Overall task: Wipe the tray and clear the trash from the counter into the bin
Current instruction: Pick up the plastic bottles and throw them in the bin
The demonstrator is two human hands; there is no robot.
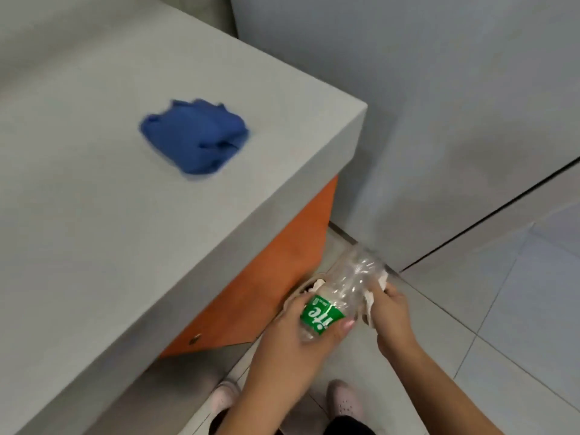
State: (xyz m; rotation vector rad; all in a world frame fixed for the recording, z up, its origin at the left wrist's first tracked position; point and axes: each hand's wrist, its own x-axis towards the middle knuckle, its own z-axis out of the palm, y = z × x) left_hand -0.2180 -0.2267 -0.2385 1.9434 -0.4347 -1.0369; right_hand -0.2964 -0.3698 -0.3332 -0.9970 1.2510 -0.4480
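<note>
My left hand (295, 334) grips a clear plastic bottle (351, 281) with a green label around its lower part. The bottle is held tilted over the floor beside the counter. My right hand (392, 312) holds crumpled white paper (370, 309) against the bottle's side. Just under the bottle, the rim of a bin (306, 285) with white scraps inside peeks out, mostly hidden by my left hand. A crumpled blue cloth (194, 139) lies on the grey counter (110, 246), away from both hands. No tray is in view.
The counter's corner juts out at the right, above an orange cabinet panel (276, 271). A pale wall and a door stand behind. The floor is tiled in light grey (518, 309). My feet in pink shoes (343, 400) are at the bottom.
</note>
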